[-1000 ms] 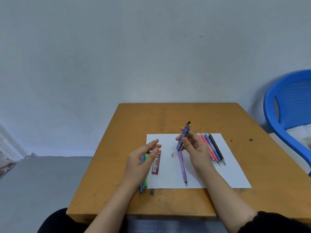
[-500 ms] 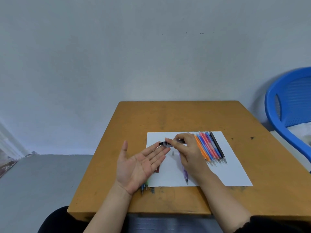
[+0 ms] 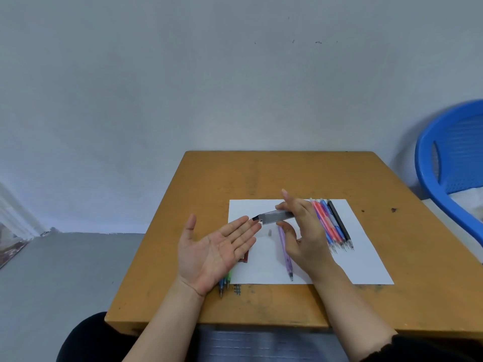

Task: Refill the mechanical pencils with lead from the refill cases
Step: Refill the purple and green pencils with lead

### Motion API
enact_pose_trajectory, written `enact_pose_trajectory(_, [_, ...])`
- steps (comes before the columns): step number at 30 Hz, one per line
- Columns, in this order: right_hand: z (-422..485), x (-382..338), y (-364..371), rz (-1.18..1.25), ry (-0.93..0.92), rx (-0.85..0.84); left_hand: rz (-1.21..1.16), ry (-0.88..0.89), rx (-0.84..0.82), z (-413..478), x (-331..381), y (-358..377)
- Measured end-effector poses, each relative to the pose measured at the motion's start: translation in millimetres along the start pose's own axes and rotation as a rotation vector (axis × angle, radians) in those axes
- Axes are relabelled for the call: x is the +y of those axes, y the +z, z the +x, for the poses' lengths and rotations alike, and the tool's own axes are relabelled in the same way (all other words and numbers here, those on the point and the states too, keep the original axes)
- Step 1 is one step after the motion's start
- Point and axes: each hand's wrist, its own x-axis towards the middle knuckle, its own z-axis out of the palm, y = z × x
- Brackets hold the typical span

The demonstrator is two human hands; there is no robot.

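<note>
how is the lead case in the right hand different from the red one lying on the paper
Pose: the held case is raised, gripped by the right hand, roughly level, dark tip at the fingertips of the open left hand; the red case lies flat on the paper. Colour: the held case looks grey and blurred; the red case is mostly hidden behind the left hand. Both are slim.
</note>
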Motion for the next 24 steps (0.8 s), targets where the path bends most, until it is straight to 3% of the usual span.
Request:
enact_pose_trajectory(4, [-1.9, 4.6, 1.6, -0.141, -0.053, -0.055, 0.007, 0.006, 0.002, 0.2, 0.1, -0.2])
enact_pose_trajectory(17, [-2.1, 4.9, 1.2, -0.16, 0.002, -0.059, 0.01, -0.019, -0.025, 0.6, -0.5, -1.0])
enact_pose_trajectory(24, [-0.5, 4.3, 1.1, -0.182, 0.036, -0.15, 0.0, -0.018, -0.029, 0.8, 0.0, -2.9])
